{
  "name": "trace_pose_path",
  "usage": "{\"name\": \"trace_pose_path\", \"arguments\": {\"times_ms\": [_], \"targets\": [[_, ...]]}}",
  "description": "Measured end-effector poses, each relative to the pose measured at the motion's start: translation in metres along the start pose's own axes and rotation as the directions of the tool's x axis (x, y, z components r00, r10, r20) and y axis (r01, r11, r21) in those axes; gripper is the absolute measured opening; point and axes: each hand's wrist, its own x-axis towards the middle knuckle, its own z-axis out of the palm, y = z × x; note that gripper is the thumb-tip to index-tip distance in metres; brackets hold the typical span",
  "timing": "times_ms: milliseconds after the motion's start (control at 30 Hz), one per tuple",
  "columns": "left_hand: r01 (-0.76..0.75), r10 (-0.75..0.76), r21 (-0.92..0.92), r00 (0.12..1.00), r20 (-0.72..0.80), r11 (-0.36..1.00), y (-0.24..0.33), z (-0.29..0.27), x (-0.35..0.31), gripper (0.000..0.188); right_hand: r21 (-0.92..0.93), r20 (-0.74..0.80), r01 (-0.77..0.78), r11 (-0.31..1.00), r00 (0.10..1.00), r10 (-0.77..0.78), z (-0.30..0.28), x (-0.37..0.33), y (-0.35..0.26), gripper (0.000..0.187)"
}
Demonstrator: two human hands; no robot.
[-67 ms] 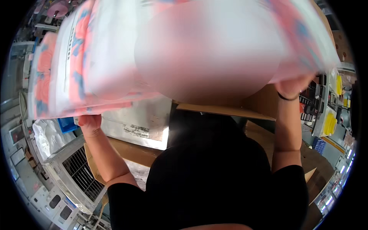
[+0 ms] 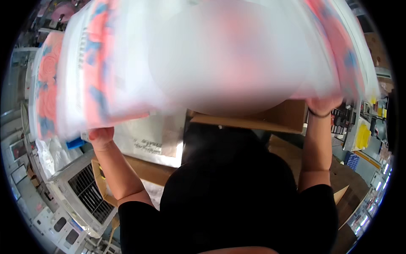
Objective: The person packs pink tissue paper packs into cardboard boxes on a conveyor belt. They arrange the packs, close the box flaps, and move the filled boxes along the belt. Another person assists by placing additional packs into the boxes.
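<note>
A large stack of soft plastic packs (image 2: 127,63), white with pink roses and blue-green leaves, is held up in front of me and fills the upper part of the view. Motion and closeness blur much of it. My left hand (image 2: 101,137) grips its lower left edge from below, the fingers mostly hidden under the plastic. At the lower right corner my right hand (image 2: 323,104), with a dark band at the wrist, holds the packs too, its fingertips out of sight.
Below the packs lie a silvery sheet or bag (image 2: 148,129) and an open cardboard box (image 2: 253,121). To the left are a grey frame with a dark grille (image 2: 93,190), clear plastic bags (image 2: 53,156) and a blue bin (image 2: 75,143). More cardboard (image 2: 351,182) and a yellow item (image 2: 363,136) are at the right.
The stack has shifted slightly, its lower edge sitting a little lower at both ends. My right hand has come down a little with it, and both hands keep their hold.
</note>
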Motion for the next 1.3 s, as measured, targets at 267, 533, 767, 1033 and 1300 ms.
{"name": "trace_pose_path", "arguments": {"times_ms": [267,533,767,1033,1300], "targets": [[0.397,-0.614,0.693,0.785,0.083,0.602,-0.112,0.140,0.010,0.054,-0.790,0.018,0.053,0.611,0.998,-0.063,-0.091,-0.147,0.119,0.066],[0.109,-0.839,0.927,0.473,0.270,0.360,-0.147,0.241,0.044,0.038,-0.644,0.207,-0.071,0.761,0.942,0.263,-0.035,-0.116,0.095,0.032],[-0.193,-0.880,0.951,0.456,-0.131,-0.242,-0.270,0.304,0.029,0.108,-0.880,0.186,-0.123,0.458,0.798,0.572,0.055,-0.038,0.242,0.061],[-0.299,-0.840,0.887,0.520,-0.157,-0.351,-0.412,0.276,0.041,0.109,-0.875,-0.059,-0.356,0.327,0.750,0.658,0.106,0.019,0.305,0.054],[-0.156,-0.490,0.841,0.751,0.442,0.519,-0.214,0.224,0.027,0.037,-0.516,0.433,-0.028,0.856,0.854,0.289,0.012,-0.040,0.113,0.047]]}}
